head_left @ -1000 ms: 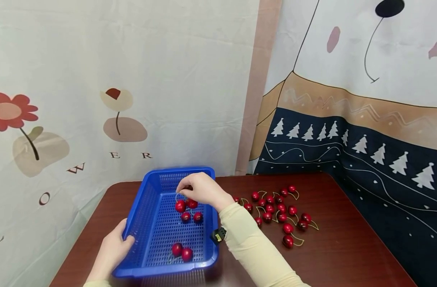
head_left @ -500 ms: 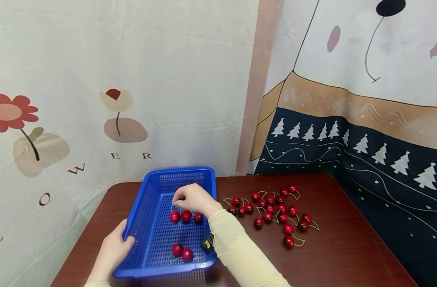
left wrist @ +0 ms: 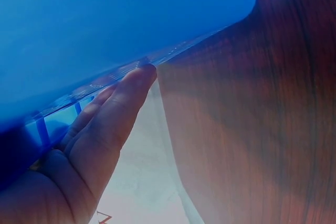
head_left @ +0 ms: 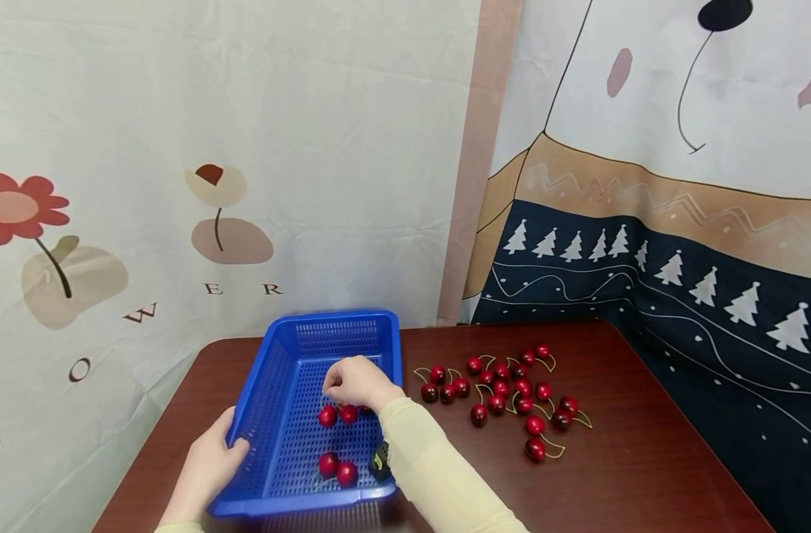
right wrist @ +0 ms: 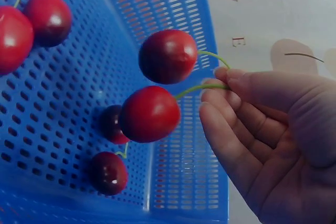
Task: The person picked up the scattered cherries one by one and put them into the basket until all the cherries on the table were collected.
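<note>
At its left side, a blue perforated plastic basket [head_left: 291, 437] is held by my left hand [head_left: 206, 463], thumb over the rim. In the left wrist view its fingers [left wrist: 118, 114] lie along the basket's outside. My right hand [head_left: 360, 382] is over the basket's inside and pinches the joined stems of a pair of red cherries [right wrist: 150, 114] between thumb and fingertips. The pair hangs from those stems. Below it, two darker cherries [right wrist: 108, 173] lie on the basket floor, mostly hidden by the hand in the head view. Another two cherries [head_left: 337, 469] rest near the basket's front.
Several stemmed cherries [head_left: 502, 389] lie scattered on the brown table [head_left: 618, 474] right of the basket. A printed cloth [head_left: 352, 163] hangs behind the table, and a dark tree-patterned cloth [head_left: 698, 326] hangs along the right side.
My right hand has moved nearer and lower over the basket, carrying the cherry pair with it. The left hand and basket have stayed in place.
</note>
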A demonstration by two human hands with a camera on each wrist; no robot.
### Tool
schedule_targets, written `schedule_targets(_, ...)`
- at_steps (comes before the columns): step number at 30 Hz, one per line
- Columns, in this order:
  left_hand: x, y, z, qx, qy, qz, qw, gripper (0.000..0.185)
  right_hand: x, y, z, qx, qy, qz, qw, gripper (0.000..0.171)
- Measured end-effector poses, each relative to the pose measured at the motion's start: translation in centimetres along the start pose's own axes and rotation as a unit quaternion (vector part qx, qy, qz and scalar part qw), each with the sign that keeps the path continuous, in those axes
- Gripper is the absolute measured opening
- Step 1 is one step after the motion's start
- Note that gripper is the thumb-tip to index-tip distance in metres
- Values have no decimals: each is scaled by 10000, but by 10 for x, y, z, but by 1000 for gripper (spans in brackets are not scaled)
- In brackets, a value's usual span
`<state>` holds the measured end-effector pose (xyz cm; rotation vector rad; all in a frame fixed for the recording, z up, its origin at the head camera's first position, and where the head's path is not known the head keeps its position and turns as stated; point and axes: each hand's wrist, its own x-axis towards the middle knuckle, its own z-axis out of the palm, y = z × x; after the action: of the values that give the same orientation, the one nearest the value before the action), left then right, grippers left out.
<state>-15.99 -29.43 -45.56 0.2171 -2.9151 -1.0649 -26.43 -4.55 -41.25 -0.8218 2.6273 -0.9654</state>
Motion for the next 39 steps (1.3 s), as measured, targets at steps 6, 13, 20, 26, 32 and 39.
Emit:
schedule_targets(6, -1, 2, -2, -6, -34, -27, 10000, 55, 0, 2, 6, -126, -96, 135, 9998, 6)
schedule_targets(13, -2, 5, -3, 2, -50, -64, 10000, 54, -1, 3, 8, -81, -244, 309, 9992, 6)
schedule_targets(20, -2, 3, -3, 13, -24, -28, 10000, 55, -2, 3, 9, -121, -382, 481, 9980, 7)
schedule_targets(26, -1, 1, -1, 2, -21, 3, 10000, 55, 0, 8, 13, -198, -437, 624, 9969, 7)
schedule_targets(32, -2, 3, -2, -39, -37, -5, 10000, 55, 1, 8, 13, -339, -450, 510, 9971, 8)
schedule_targets(39, -2, 2, -2, 20, 14, 100, 9999, 55, -1, 2, 3, -428, -489, 443, 9969, 3)
